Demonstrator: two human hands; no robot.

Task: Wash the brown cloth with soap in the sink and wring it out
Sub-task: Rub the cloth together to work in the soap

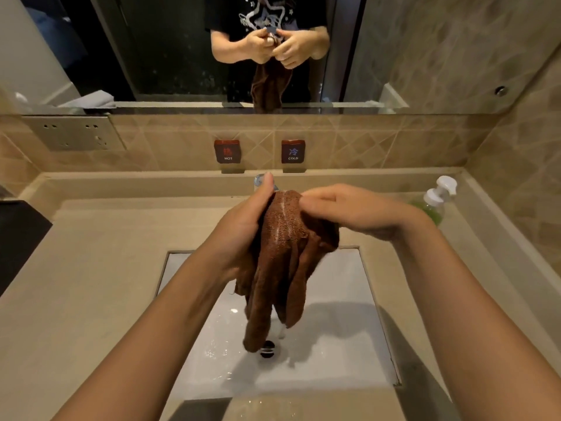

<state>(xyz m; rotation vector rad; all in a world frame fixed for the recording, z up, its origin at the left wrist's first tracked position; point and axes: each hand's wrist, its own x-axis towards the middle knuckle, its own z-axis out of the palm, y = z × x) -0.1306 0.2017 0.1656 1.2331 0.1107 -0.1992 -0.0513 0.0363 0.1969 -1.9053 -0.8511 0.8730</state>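
The brown cloth [282,262] hangs bunched over the white sink [349,338], its lower end dangling just above the drain [267,350]. A pale streak of soap runs down its upper part. My left hand [243,229] grips the cloth's top from the left, thumb pointing up. My right hand [343,211] holds the top from the right, fingers laid across the fabric. A soap pump bottle [434,199] with green liquid stands on the counter at the right. The tap is mostly hidden behind my left thumb.
Beige counter [106,268] surrounds the sink. HOT [227,151] and COLD [293,151] labels sit on the tiled back wall below a mirror [182,56]. A socket plate [76,132] is at the left, a dark object [18,238] at the counter's left edge.
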